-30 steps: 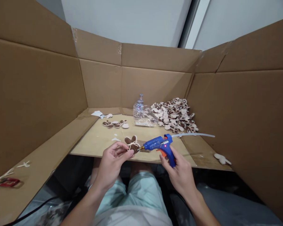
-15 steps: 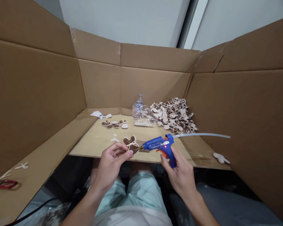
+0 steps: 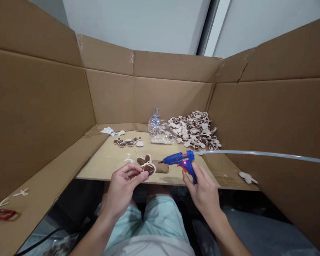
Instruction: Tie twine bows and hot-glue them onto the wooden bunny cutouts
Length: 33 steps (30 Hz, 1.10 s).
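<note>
Between thumb and fingers, my left hand [image 3: 126, 185] pinches a brown felt bunny-head piece [image 3: 146, 164] with a white edge and a cream string bow. My right hand [image 3: 204, 185] grips the handle of a blue glue gun [image 3: 180, 160], its red light lit and fingers by the orange trigger. The nozzle points left, a little apart from the felt piece. A long translucent glue stick [image 3: 261, 154] sticks out of the gun's back to the right. Under the nozzle lies a brown block-like pad [image 3: 161, 166] on the board [image 3: 96, 169].
Similar felt pieces [image 3: 128, 142] lie at the back left, and a large heap [image 3: 194, 129] at the back right. Between them are a water bottle [image 3: 156, 119] and a clear plastic bag [image 3: 161, 137]. Cardboard walls [image 3: 173, 92] enclose the board. A red tool [image 3: 2, 214] lies far left.
The glue gun's nozzle has drawn away from the felt piece, up and to the right. More of the glue stick shows, and the brown pad is more exposed.
</note>
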{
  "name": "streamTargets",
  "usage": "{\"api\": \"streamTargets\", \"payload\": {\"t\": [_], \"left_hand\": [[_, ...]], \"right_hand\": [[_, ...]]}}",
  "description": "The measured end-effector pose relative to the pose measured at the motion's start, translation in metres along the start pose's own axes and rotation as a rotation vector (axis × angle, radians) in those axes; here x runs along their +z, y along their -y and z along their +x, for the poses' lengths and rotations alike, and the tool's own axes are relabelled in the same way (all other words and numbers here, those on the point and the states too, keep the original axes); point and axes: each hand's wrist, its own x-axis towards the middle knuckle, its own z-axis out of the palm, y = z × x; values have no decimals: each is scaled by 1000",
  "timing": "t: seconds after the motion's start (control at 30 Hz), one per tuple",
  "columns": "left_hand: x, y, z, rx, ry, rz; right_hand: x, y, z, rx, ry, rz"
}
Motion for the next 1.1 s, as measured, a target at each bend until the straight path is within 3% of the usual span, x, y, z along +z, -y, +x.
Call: {"api": "streamTargets", "payload": {"t": [0.23, 0.37, 0.53, 0.63, 0.7, 0.8, 0.9, 1.0, 1.1], "left_hand": [[-14, -4, 11, 36, -66, -12], [-31, -10, 21, 78, -158, -25], [-48, -19, 26, 117, -236, -49], [-53, -21, 25, 122, -258, -42], [-54, -21, 25, 122, -265, -25], [-56, -20, 25, 123, -263, -7], [-57, -19, 26, 126, -263, -12], [-60, -19, 27, 134, -285, -20], [-64, -18, 28, 151, -294, -22]], "right_hand": [[42, -28, -1, 320, 450, 18], [60, -36, -7, 343, 487, 16], [59, -34, -11, 367, 428, -8], [59, -10, -5, 285, 421, 179], [68, 17, 1, 196, 510, 323], [97, 64, 14, 94, 656, 433], [134, 97, 32, 71, 719, 449], [163, 110, 50, 68, 787, 450], [179, 110, 62, 72, 881, 453]]}}
